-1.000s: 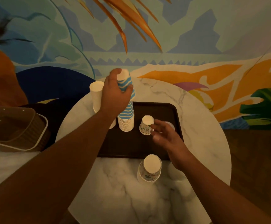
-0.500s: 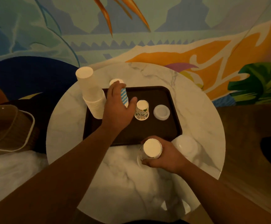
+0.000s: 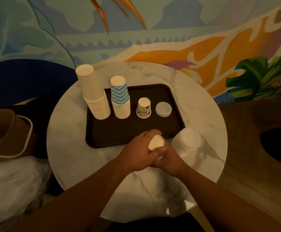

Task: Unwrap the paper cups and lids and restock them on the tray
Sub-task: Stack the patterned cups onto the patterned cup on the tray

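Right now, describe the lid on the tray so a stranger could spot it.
On the round marble table sits a dark brown tray. Along its far side stands a row of upside-down cup stacks; the white lid ends that row at right, the only flat, low disc there.

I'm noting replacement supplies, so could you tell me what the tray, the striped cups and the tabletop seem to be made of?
Tray: probably plastic, dark brown, matte, with a moulded raised rim. Striped cups: paper, judging by their thin rolled rims. Tabletop: white marble or a marble-look surface, grey-veined, slightly glossy.

arms: bare, no sleeves | left hand [image 3: 137, 154]: no rings | right hand [image 3: 170, 158]: no rings
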`<control>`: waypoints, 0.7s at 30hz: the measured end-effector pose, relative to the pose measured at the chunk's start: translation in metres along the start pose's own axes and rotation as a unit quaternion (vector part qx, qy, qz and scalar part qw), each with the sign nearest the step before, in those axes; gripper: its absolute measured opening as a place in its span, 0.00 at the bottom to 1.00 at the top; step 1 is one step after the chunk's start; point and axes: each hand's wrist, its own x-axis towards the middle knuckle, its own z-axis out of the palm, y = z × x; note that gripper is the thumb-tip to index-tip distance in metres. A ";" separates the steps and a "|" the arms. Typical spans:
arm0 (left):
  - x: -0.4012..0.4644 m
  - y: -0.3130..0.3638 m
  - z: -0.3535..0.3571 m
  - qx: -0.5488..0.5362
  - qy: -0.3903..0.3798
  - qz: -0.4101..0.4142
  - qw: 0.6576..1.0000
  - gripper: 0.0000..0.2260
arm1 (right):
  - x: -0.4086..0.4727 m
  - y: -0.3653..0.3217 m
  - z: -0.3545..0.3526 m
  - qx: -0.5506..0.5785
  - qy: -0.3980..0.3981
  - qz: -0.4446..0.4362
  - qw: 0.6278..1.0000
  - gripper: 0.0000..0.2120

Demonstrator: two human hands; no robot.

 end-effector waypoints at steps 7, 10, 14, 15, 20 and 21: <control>-0.007 -0.007 -0.006 0.037 -0.067 0.005 0.997 0.33 | 0.002 0.008 0.004 -0.002 -0.024 0.000 1.000 0.43; -0.005 -0.005 -0.007 0.031 -0.042 0.005 0.999 0.32 | 0.001 0.014 0.003 0.005 -0.007 -0.003 1.000 0.43; 0.004 0.004 -0.015 -0.022 0.016 0.022 0.999 0.33 | 0.006 0.018 -0.001 0.013 -0.015 0.015 1.000 0.40; 0.005 0.008 -0.019 -0.037 0.026 0.026 0.999 0.32 | 0.007 0.019 -0.002 0.010 -0.016 0.017 1.000 0.39; 0.026 0.023 -0.046 -0.152 0.191 0.021 0.970 0.23 | 0.009 0.026 0.000 0.015 -0.011 0.021 1.000 0.38; 0.037 0.020 -0.052 -0.132 0.230 0.015 0.964 0.23 | 0.009 0.028 0.000 0.016 -0.013 0.021 1.000 0.39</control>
